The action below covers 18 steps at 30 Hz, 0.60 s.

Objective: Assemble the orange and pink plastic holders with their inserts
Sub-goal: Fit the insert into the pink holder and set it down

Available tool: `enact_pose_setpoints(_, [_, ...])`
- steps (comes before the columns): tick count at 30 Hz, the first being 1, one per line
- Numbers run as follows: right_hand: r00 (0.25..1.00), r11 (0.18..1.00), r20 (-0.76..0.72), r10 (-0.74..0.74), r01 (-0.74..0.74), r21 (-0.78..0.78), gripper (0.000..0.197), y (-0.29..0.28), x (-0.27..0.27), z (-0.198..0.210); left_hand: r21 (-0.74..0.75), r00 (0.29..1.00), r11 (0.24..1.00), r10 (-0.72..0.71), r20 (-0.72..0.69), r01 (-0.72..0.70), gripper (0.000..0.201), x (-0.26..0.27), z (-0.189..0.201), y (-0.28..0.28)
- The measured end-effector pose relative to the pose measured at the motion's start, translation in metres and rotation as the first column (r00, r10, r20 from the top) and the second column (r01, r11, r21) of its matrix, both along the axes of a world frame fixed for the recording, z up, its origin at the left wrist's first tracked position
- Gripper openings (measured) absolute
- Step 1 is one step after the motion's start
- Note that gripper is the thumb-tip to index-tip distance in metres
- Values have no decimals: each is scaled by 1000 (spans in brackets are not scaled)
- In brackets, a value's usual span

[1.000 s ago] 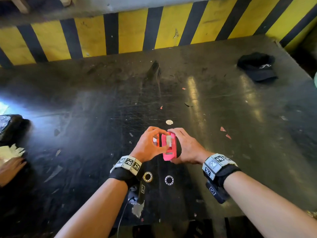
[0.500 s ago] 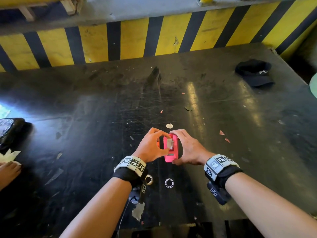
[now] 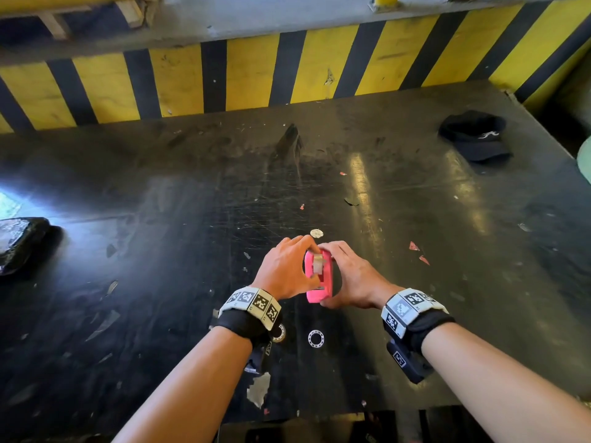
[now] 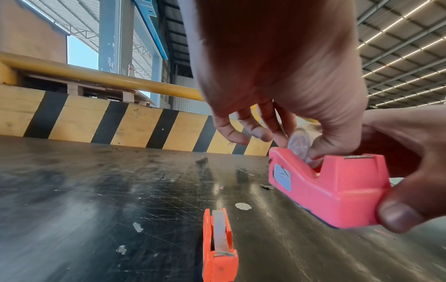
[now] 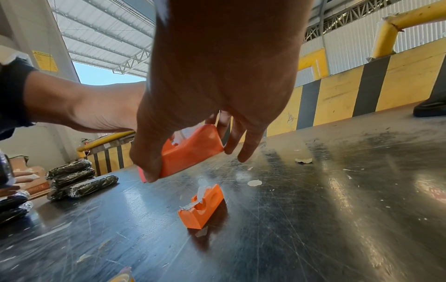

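My right hand grips the pink plastic holder from the side, thumb at its near end, and holds it a little above the table. My left hand pinches a pale tape roll that sits partly down in the holder's slot. An orange holder with its roll in it lies on the table under the hands. It also shows in the right wrist view and is hidden in the head view.
Two small rings lie near my wrists and a white disc lies just beyond my fingers. A black cap sits far right and black wrapped bundles far left. A yellow-black striped barrier bounds the table's back.
Both hands keep the pink holder in about the same spot. My left fingers have closed further over its top. Another person's hand at the left edge has left the view.
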State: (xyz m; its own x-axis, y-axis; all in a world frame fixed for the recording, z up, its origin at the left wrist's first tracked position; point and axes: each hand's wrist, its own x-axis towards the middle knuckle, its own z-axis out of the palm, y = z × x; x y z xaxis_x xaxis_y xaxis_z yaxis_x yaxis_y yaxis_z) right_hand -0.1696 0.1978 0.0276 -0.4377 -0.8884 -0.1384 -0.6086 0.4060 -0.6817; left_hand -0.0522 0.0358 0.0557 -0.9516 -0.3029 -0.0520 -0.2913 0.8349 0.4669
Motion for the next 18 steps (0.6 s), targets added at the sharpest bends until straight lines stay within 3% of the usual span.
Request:
enact_pose_setpoints(9, [1000,1000,-12,3,-3,26,114,6,4,-1,-112,991,993,-16,135,32,60,1,4,5])
enact_pose_setpoints(18, [1000,999,14,-11,10,35,104,14,4,2,17,999,1000,20,46,-21,43,8,5,10])
